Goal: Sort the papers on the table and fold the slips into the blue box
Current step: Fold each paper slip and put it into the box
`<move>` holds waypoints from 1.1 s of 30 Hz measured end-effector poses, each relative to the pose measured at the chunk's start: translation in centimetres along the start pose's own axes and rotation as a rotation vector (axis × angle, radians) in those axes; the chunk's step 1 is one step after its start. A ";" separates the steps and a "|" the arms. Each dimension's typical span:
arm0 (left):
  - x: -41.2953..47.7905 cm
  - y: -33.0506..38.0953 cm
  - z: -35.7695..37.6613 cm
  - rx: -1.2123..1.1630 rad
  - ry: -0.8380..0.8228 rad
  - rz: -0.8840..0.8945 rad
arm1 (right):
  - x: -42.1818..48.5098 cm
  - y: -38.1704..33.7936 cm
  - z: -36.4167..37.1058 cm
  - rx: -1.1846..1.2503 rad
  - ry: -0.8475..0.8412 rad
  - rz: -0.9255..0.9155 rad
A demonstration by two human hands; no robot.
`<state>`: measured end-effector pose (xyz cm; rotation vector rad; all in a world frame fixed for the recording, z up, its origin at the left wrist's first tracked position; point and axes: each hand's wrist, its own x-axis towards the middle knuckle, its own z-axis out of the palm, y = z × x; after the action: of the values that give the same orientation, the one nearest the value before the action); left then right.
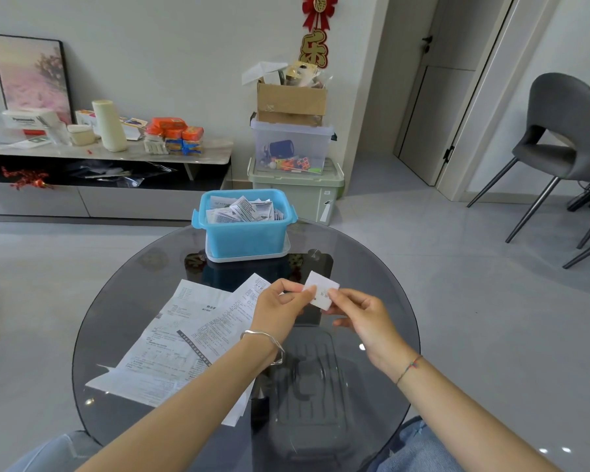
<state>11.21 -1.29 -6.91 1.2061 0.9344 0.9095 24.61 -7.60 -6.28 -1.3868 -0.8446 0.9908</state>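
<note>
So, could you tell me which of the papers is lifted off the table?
The small white slip, pinched between the left hand and right hand; the large printed sheets lie flat on the glass table, and others fill the blue box.

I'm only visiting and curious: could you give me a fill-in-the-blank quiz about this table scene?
The plastic box holding folded slips is coloured ____. The left hand and right hand together pinch one small white paper ____. The large printed sheets lie on the round glass table, on the person's ____ side.
Missing: blue; slip; left.
</note>
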 end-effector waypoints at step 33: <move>3.0 3.4 -4.2 0.484 -0.187 0.265 | 1.6 -1.5 1.8 -0.165 -0.228 0.010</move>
<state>8.07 3.35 -4.31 1.8309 0.8817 0.7786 23.63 -5.36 -4.90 -1.4347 -1.1112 1.1218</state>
